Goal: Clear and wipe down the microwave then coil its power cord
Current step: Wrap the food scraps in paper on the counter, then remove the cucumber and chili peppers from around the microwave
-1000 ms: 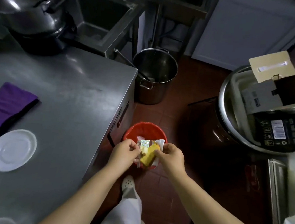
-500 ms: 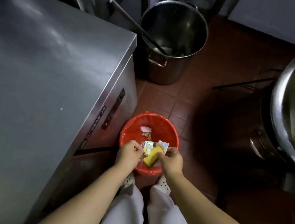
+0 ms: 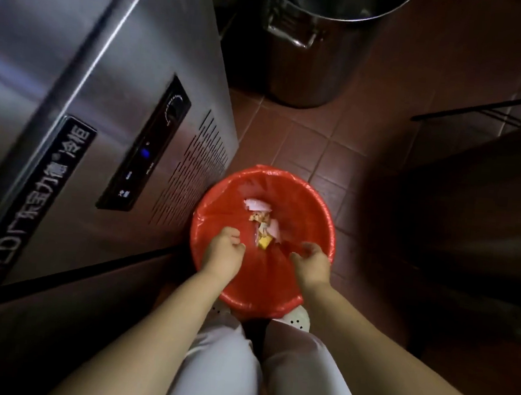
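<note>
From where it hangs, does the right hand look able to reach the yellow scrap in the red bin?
Probably yes. The right hand hangs open over the bin, and the yellow scrap lies uncovered just below and to its left, with nothing between them.

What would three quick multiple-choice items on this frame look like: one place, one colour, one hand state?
1. Where does the yellow scrap lie?
A. in the red-lined bin
B. on the floor tiles
C. in the steel pot

2. What colour is the bin liner?
A. black
B. red
C. blue

3. What are the hands doing?
A. both grip a wrapper
B. one holds a cloth
C. both hold nothing, fingers loosely curled

Key: 1 A, the scrap sits among paper bits at the bottom of the bin. 2 B, the liner folded over the rim is red. 3 C, the left hand and right hand hang over the bin with nothing between their fingers.
</note>
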Demonstrator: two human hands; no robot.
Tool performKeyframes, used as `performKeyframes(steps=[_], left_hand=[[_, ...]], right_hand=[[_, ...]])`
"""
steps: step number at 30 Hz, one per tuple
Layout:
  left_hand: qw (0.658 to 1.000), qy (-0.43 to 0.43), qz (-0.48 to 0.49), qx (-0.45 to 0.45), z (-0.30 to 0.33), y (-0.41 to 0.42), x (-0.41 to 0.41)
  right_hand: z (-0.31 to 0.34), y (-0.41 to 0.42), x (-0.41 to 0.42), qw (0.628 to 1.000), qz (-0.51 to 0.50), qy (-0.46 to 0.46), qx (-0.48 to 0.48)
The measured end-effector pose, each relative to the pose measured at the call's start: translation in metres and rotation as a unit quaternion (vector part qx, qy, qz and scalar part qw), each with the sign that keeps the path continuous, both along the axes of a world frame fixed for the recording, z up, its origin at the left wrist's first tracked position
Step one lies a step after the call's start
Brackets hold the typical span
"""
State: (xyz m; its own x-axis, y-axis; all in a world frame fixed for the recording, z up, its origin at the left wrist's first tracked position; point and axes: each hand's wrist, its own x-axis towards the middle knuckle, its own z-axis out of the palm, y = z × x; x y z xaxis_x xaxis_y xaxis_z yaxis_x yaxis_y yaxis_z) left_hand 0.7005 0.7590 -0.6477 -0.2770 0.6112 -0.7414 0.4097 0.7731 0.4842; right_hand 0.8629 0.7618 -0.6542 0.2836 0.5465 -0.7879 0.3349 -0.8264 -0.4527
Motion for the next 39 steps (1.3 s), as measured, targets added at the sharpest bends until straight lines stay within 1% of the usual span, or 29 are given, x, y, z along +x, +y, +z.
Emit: performKeyframes(steps=[2, 5, 8, 11, 16, 20, 25, 28, 33, 39], left_hand=[[1.000, -0.012, -0.007, 0.003, 0.014, -0.001, -0.001], [1.000, -0.021, -0.015, 0.015, 0.052, 0.001, -0.001], [0.999, -0.012, -0.037, 0.033, 0.105, 0.004, -0.002], [0.996, 0.007, -0.078, 0.049, 0.169, 0.003, -0.006], [0.985, 0.034, -0.146, 0.082, 0.286, -0.004, -0.017], [0.975, 0.051, -0.174, 0.126, 0.370, -0.011, -0.032], [0.951, 0.088, -0.210, 0.208, 0.438, -0.027, -0.065], [0.944, 0.105, -0.193, 0.246, 0.461, -0.040, -0.090], [0.944, 0.141, -0.132, 0.269, 0.489, -0.076, -0.123], [0.949, 0.174, 0.000, 0.262, 0.508, -0.143, -0.143]], right_hand=[[0.012, 0.002, 0.005, 1.000, 0.015, -0.018, 0.004], [0.049, 0.006, 0.008, 0.998, 0.043, -0.041, 0.032], [0.103, 0.011, 0.008, 0.993, 0.090, -0.049, 0.057], [0.169, 0.012, 0.008, 0.983, 0.150, -0.066, 0.087], [0.293, 0.007, -0.001, 0.957, 0.239, -0.105, 0.125], [0.383, 0.001, -0.013, 0.925, 0.306, -0.145, 0.172], [0.460, -0.006, -0.038, 0.893, 0.351, -0.186, 0.211], [0.486, -0.010, -0.053, 0.874, 0.371, -0.194, 0.248], [0.514, -0.020, -0.086, 0.840, 0.423, -0.180, 0.287], [0.531, -0.035, -0.130, 0.766, 0.534, -0.136, 0.331]])
